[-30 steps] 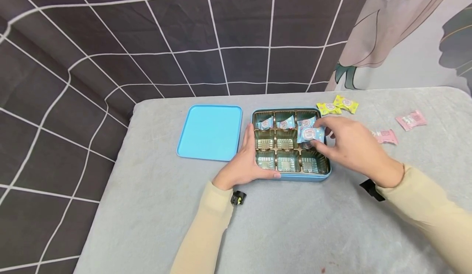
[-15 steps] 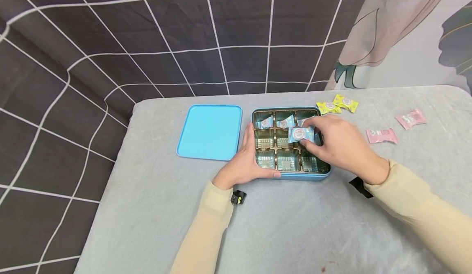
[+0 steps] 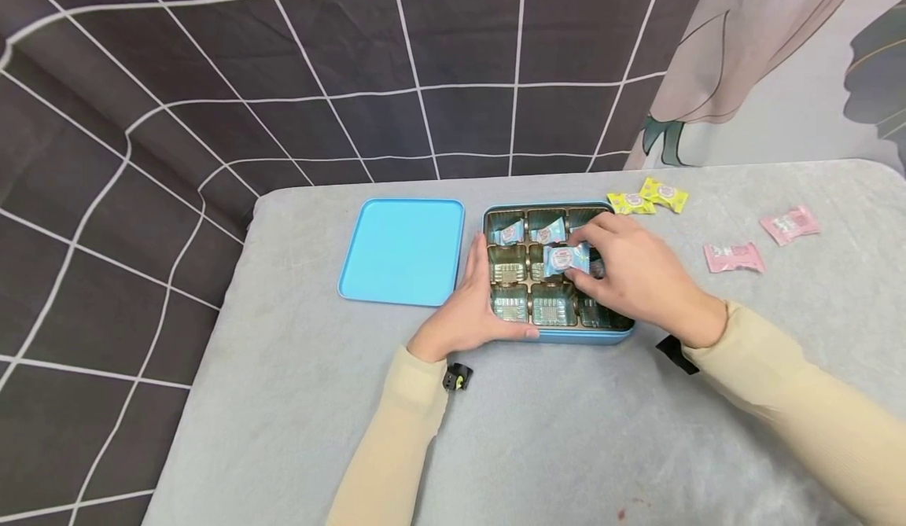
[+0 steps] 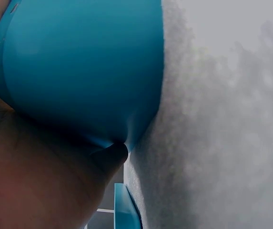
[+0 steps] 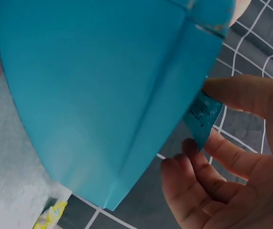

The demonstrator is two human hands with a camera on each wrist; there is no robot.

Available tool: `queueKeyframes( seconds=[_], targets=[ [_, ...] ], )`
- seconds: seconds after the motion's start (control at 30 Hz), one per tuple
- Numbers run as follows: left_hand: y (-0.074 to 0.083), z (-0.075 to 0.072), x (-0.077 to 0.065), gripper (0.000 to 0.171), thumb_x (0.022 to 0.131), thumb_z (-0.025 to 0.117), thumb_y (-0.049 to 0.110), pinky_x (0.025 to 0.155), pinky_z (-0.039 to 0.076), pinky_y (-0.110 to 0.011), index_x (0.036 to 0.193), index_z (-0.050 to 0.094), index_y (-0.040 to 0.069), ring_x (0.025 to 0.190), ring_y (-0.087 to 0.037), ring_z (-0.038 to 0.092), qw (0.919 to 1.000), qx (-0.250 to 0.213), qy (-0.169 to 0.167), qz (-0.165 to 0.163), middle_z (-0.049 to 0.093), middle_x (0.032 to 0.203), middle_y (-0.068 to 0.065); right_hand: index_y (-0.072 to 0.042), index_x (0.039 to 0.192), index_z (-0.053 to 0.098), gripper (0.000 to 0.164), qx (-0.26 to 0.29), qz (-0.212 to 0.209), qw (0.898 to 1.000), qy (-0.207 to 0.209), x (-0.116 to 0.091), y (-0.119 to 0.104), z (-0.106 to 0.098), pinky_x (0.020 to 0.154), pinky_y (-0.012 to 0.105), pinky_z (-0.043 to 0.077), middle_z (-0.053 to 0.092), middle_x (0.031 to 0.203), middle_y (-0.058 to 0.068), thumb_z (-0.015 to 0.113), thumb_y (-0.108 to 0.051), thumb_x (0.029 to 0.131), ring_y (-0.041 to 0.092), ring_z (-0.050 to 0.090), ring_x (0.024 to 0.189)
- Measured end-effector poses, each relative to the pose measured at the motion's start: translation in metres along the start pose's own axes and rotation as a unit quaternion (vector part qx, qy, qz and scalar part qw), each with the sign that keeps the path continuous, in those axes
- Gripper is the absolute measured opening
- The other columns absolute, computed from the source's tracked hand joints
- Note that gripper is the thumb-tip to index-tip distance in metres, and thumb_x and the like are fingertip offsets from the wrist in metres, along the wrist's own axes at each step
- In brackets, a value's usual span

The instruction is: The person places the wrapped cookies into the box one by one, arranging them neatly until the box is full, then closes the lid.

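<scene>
A blue tin with a gold-brown tray of square compartments stands on the table. My left hand rests against its near left corner, fingers straight along the left side and thumb along the front. My right hand pinches a blue wrapped candy between thumb and fingers, over the tray's middle row near the centre compartment. In the right wrist view the candy shows at the tin's edge. Blue candies lie in the back row's left and middle compartments; the right hand partly covers the back right one.
The blue lid lies left of the tin. Two yellow candies lie behind the tin's far right corner, and two pink candies further right. A dark checked curtain hangs behind the grey table.
My right hand has moved left with the blue candy, from the right column toward the middle compartment. One pink candy it hid before shows fully now. The left hand stays at the tin's corner.
</scene>
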State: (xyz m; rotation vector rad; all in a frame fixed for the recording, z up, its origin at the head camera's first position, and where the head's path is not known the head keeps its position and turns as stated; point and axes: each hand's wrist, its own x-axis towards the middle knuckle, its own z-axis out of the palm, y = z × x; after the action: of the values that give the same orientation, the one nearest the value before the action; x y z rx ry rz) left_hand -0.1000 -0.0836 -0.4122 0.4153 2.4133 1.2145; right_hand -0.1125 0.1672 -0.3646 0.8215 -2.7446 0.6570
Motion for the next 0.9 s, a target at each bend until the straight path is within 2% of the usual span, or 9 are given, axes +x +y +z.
queueKeyframes(
  seconds=[0.23,0.57,0.8,0.9],
  targets=[
    [0.001,0.0,0.0,0.149,0.07,0.089,0.053,0.12,0.017,-0.046,0.156,-0.027,0.017,0.151,-0.021,-0.012,1.0,0.004,0.001,0.003,-0.028,0.164,-0.005,-0.001,0.103,0.071,0.029,0.001,-0.014,1.0,0.009,0.003,0.0,0.004,0.07,0.045,0.049,0.065,0.099,0.012,0.08,-0.013,0.078,0.028,0.057,0.085],
    [0.001,-0.001,0.0,0.149,0.07,0.088,0.055,0.119,0.021,-0.047,0.156,-0.028,0.017,0.151,-0.02,-0.01,0.9999,0.01,-0.001,-0.003,-0.029,0.164,-0.003,0.003,0.106,0.072,0.03,0.02,-0.022,0.999,-0.015,0.009,-0.004,0.009,0.078,0.046,0.051,0.066,0.099,0.014,0.081,-0.01,0.08,0.029,0.06,0.088],
    [0.002,-0.001,-0.001,0.149,0.07,0.089,0.052,0.119,0.022,-0.049,0.156,-0.027,0.017,0.151,-0.018,-0.01,1.0,-0.003,-0.002,-0.007,-0.027,0.164,-0.002,0.004,0.112,0.073,0.033,0.023,0.005,0.998,-0.052,0.01,-0.008,0.011,0.069,0.042,0.054,0.066,0.104,0.016,0.08,-0.011,0.084,0.025,0.063,0.078],
    [0.002,-0.001,-0.001,0.149,0.07,0.09,0.05,0.119,0.022,-0.05,0.156,-0.028,0.018,0.151,-0.018,-0.011,0.9999,-0.011,-0.004,-0.008,-0.027,0.165,-0.001,0.005,0.113,0.073,0.034,0.024,0.015,0.998,-0.063,0.011,-0.009,0.012,0.07,0.043,0.054,0.065,0.103,0.016,0.079,-0.011,0.084,0.026,0.064,0.079]
  ],
)
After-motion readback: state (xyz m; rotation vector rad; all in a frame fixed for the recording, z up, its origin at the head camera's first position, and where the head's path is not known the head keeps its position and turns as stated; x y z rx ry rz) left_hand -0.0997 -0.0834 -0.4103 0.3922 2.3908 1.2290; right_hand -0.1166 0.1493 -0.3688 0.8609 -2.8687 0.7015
